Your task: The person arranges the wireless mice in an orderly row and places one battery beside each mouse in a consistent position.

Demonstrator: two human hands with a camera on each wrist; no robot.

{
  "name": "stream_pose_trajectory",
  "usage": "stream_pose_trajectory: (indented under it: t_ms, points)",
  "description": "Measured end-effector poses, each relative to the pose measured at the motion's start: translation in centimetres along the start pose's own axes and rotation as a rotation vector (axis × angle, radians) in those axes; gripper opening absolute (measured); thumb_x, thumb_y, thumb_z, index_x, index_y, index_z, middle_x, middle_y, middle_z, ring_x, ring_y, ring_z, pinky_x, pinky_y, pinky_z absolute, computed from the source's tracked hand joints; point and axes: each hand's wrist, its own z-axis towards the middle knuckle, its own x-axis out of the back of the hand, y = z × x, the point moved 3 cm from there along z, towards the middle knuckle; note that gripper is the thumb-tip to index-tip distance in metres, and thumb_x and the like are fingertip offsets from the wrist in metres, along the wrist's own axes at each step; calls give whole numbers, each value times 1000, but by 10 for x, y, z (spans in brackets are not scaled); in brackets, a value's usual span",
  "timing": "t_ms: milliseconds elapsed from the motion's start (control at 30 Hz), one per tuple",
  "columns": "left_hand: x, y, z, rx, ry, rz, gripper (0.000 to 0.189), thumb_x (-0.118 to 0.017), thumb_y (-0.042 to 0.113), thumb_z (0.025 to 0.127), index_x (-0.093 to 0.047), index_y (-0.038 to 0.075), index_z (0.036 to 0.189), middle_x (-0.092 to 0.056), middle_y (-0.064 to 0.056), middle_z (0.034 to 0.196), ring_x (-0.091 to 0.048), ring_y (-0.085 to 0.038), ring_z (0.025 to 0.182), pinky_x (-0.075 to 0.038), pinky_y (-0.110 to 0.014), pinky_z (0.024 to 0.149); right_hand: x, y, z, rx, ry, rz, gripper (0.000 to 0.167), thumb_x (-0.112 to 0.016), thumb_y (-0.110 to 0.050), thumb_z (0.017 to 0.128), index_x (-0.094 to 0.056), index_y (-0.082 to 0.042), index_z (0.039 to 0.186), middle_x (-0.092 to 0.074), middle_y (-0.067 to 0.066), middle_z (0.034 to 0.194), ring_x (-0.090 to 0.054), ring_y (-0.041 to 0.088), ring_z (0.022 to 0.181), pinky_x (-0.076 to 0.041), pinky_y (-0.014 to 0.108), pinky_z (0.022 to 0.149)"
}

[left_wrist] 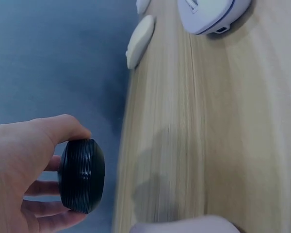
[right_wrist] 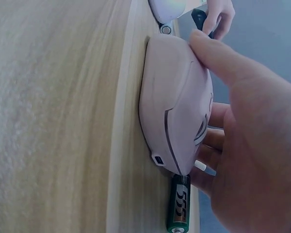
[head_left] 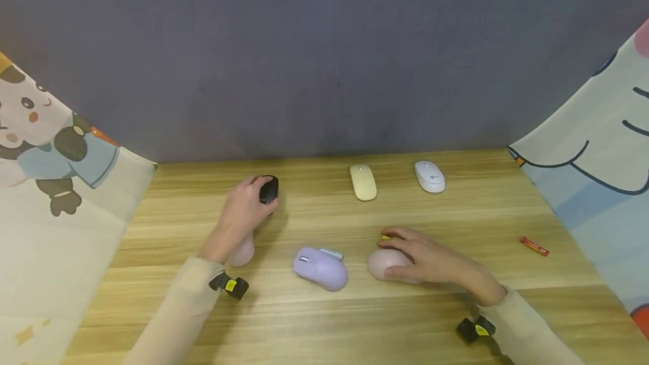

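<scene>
My left hand (head_left: 242, 207) grips a black computer mouse (head_left: 270, 189) between thumb and fingers. In the left wrist view the black mouse (left_wrist: 82, 175) appears edge-on, with fingers behind it. Below that wrist lies a pink mouse (head_left: 242, 252), partly hidden. My right hand (head_left: 423, 255) holds another pink mouse (head_left: 380, 265), thumb on the near side and fingers along the far side; it sits on the table. A small yellow thing (head_left: 385, 237) shows at those fingertips; whether it is held I cannot tell. A green battery (right_wrist: 178, 204) lies by the pink mouse's end.
A lavender mouse (head_left: 324, 270) lies between the hands, a pale battery (head_left: 332, 253) against it. Farther back are a yellow mouse (head_left: 363, 182) and a white mouse (head_left: 430, 177). A red battery-like stick (head_left: 534, 246) lies right on the wooden table (head_left: 314, 325). A grey panel (head_left: 324, 61) stands behind.
</scene>
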Motion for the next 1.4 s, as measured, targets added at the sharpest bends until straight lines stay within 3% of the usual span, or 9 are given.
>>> stream_pose_trajectory:
  t_ms: [233,800,1200,1400]
  points:
    - [-9,5,16,-23,-18,-4,55,-82,20,86,-64,-3,133,-63,-27,132,-65,-46,115,-58,-54,95,0,0,0,-3,-11,1,59,-67,-51,97,-64,-10,139,-52,13,150,-50,37,138,-47,58,109]
    - [-39,13,45,39,-130,19,58,-78,27,90,-60,-1,138,-59,-28,138,-61,-46,122,-54,-53,104,0,0,-2,-18,-9,12,59,-67,-52,97,-64,-11,139,-52,12,151,-50,37,139,-47,59,109]
    - [-54,10,53,124,-150,-40,63,-78,27,91,-55,-2,142,-54,-28,142,-60,-47,122,-56,-54,100,0,0,-1,-15,-11,15,59,-66,-53,98,-64,-11,139,-52,13,151,-49,37,139,-47,59,109]
    - [-56,9,55,130,-148,-22,63,-78,27,91,-55,-3,141,-54,-29,141,-60,-47,122,-56,-55,100,0,0,-1,-21,-10,19,59,-66,-53,98,-64,-12,139,-51,12,151,-49,37,139,-46,60,109]
